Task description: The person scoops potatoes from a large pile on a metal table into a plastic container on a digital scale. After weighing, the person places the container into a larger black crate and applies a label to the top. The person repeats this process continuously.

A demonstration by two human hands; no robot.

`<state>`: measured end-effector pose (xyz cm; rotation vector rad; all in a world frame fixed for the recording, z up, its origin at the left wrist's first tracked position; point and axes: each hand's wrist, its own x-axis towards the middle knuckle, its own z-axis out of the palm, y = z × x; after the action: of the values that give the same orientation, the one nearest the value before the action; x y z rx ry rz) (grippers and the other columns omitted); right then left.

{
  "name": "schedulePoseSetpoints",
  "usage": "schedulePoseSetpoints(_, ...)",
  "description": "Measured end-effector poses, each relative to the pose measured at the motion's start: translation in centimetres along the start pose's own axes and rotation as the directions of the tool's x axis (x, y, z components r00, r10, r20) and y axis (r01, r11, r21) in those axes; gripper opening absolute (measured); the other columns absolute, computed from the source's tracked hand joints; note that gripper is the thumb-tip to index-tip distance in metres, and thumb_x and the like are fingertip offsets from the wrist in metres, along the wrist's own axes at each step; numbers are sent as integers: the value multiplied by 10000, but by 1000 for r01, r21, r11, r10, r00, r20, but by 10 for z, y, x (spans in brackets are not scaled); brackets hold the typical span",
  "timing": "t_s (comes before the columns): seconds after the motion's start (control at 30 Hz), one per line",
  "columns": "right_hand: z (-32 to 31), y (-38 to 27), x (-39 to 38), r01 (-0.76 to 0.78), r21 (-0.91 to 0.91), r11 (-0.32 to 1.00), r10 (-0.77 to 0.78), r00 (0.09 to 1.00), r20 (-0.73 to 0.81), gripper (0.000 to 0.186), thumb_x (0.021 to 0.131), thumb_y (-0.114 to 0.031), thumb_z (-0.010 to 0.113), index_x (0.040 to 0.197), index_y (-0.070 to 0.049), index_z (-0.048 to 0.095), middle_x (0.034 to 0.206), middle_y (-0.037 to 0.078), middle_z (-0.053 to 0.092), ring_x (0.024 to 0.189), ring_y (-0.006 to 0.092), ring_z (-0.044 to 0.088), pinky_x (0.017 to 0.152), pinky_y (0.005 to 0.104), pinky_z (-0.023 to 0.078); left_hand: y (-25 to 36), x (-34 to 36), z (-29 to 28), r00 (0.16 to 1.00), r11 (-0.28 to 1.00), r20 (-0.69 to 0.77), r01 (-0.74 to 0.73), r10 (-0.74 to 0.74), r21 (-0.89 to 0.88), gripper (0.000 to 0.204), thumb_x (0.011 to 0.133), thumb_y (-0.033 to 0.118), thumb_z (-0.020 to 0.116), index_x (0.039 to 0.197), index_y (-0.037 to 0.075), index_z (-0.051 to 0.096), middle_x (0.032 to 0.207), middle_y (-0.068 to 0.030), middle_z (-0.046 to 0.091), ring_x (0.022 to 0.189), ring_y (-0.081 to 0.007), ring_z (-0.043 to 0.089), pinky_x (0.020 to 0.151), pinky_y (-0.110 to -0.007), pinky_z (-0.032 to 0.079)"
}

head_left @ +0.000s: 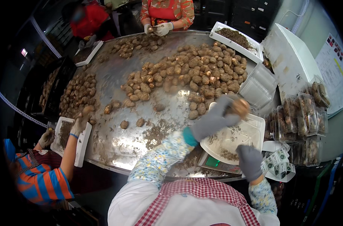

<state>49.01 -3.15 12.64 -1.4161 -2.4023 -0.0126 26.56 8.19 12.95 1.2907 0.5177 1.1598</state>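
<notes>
My left hand (216, 119), in a grey glove with a teal cuff, is closed around a brown taro corm (239, 108), blurred by motion. It reaches across the far side of a white weighing pan (250, 132) with crumbs of soil in it. The pan rests on a scale (212, 162) with a green display. My right hand (250, 162), also grey-gloved, is curled closed at the pan's near right edge; whatever its fingers hold is hidden. Beyond my left hand lies a big heap of taro corms (201, 69) on the metal table (122, 145).
Nested clear plastic boxes (259, 84) stand right of the heap. Filled clear packs (306, 113) are stacked at right, by a curled label strip (279, 164). A foam tray of debris (237, 39) lies at the far right. Co-workers' hands (159, 29) work at the far and left edges.
</notes>
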Motion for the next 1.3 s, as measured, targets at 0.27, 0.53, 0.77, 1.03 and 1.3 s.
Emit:
schedulePoseSetpoints(0.27,-3,-24,-14,-45,33,998,38,978,206,186,834,-202,717,951,-76,646,793,95,681,704,279,669,630,401,525,-7,-5,45,935,546,161,41,-317,837,541,849,372,682,1250,24,576,1268,-194,528,1115,-334,576,925,-400,502)
schedulePoseSetpoints(0.53,-40,-18,120,-141,432,891,127,990,62,346,915,-311,655,1137,-47,649,936,147,708,849,287,700,744,368,542,-63,44,-130,958,192,-256,277,-130,941,544,847,385,660,1326,152,550,1262,-200,549,1168,-366,550,960,-459,487)
schedulePoseSetpoints(0.77,96,36,299,-322,32,946,194,643,741,617,848,-450,686,1342,-101,568,1319,138,618,1190,324,600,996,417,468,-118,6,-170,921,235,-299,357,-250,904,519,811,403,687,1257,167,565,1235,-206,518,1142,-419,526,942,-487,481)
schedulePoseSetpoints(1.03,198,34,300,-94,-31,995,66,388,919,918,720,-481,792,1494,-188,394,1420,185,519,1275,385,524,1033,479,441,-97,-60,-205,885,253,-466,448,11,857,430,777,180,676,1193,192,568,1161,-194,500,1010,-397,531,785,-502,489)
schedulePoseSetpoints(1.3,201,-6,297,187,24,982,-101,418,903,793,694,-307,804,1414,-202,488,1350,204,558,1185,362,588,953,466,498,-61,-77,-204,760,747,-650,423,17,514,394,863,263,666,1229,162,559,1012,-164,571,941,-335,619,790,-465,510)
